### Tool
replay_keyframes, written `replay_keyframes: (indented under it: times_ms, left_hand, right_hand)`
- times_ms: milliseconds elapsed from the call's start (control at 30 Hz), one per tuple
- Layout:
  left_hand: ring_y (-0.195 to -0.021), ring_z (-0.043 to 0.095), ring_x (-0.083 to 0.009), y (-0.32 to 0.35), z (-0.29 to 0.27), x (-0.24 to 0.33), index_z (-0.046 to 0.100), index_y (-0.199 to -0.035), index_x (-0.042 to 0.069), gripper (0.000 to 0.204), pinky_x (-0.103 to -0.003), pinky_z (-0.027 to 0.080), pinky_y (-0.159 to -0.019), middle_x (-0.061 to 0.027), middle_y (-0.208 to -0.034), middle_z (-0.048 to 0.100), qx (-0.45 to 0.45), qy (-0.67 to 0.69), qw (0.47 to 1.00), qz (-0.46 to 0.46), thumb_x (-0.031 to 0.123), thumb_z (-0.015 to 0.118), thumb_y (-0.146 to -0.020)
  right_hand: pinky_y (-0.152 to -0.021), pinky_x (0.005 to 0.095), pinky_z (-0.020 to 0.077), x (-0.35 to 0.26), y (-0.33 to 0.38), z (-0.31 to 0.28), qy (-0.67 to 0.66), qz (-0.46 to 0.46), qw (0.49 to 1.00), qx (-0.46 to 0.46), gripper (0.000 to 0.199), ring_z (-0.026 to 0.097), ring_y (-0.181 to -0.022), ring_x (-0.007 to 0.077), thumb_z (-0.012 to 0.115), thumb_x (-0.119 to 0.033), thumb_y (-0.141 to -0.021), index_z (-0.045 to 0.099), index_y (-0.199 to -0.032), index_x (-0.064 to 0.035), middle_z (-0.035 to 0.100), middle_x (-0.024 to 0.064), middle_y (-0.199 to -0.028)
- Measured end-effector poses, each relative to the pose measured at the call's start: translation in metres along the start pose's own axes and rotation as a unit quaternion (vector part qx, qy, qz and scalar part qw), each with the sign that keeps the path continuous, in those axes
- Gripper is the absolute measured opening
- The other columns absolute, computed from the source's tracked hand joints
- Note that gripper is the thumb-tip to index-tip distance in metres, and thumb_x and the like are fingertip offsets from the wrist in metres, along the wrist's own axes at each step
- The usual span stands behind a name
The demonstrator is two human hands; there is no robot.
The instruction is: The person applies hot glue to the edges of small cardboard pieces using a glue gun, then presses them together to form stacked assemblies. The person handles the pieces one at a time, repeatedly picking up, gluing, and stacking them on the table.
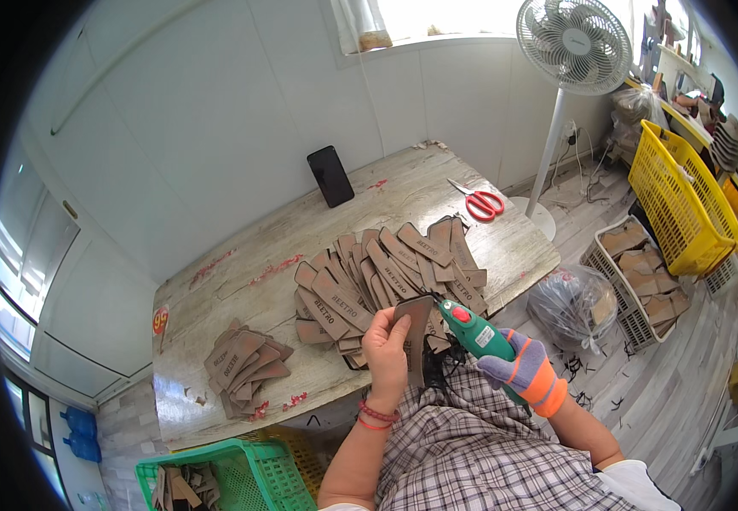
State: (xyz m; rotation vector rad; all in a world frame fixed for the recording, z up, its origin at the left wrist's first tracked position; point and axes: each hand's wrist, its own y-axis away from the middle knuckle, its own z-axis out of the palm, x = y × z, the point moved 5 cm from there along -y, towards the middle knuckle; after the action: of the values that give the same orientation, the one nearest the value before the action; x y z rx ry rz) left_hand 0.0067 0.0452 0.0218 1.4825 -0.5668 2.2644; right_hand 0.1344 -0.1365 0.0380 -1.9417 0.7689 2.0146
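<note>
My left hand point(385, 347), bare with red bracelets at the wrist, pinches a brown curved shoe piece point(416, 338) upright over my lap. In a grey and orange glove, my right hand point(525, 372) is wrapped round a green handheld power tool point(481, 334) with a red button. The tool's tip is close to the right edge of the held piece; whether they touch, I cannot tell. Just beyond my hands spreads a large fanned heap of similar printed brown pieces point(347, 300). To the left on the table lies a smaller pile of them point(247, 362).
The worn table point(424, 170) carries red-handled scissors point(484, 205) and a black phone point(330, 176) leaning on the wall. A green crate point(249, 475) stands lower left. At right are a standing fan point(556, 119), a yellow crate point(684, 204), a plastic bag point(569, 302) and a white crate point(639, 332).
</note>
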Motion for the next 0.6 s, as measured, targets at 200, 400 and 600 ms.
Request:
replay_keyframes:
  times_ms: [200, 400, 600]
  left_hand:
    - [-0.079, 0.053, -0.0046, -0.003, -0.004, 0.015, 0.061, -0.098, -0.001, 0.009, -0.02, 0.044, -0.072, 0.0, -0.088, 0.063, -0.044, -0.077, 0.996, 0.018, 0.007, 0.057, -0.095]
    - [-0.076, 0.053, -0.0068, -0.013, -0.017, 0.026, 0.062, -0.091, -0.002, 0.009, -0.022, 0.044, -0.07, -0.0001, -0.084, 0.061, -0.072, -0.159, 0.984, 0.041, 0.007, 0.061, -0.091]
    - [-0.073, 0.054, -0.01, -0.019, -0.024, 0.037, 0.062, -0.087, -0.003, 0.01, -0.024, 0.043, -0.068, -0.0033, -0.08, 0.059, -0.103, -0.229, 0.967, 0.05, 0.007, 0.064, -0.086]
  right_hand:
    - [-0.053, 0.0201, 0.0437, -0.005, 0.003, -0.001, -0.005, -0.005, 1.0, -0.014, 0.045, 0.055, -0.059, 0.0038, 0.079, -0.025, -0.08, 0.06, -0.113, -0.0009, 0.062, -0.001, -0.075]
    - [-0.054, 0.0225, 0.0459, -0.009, 0.007, -0.003, 0.022, 0.023, 0.999, -0.044, 0.042, 0.057, -0.061, 0.008, 0.076, -0.02, -0.082, 0.059, -0.113, 0.0014, 0.063, 0.0029, -0.079]
    - [-0.055, 0.0221, 0.0461, -0.013, 0.009, -0.004, 0.088, 0.028, 0.994, -0.064, 0.046, 0.057, -0.062, 0.0073, 0.077, -0.021, -0.081, 0.059, -0.117, 0.0015, 0.063, 0.0022, -0.078]
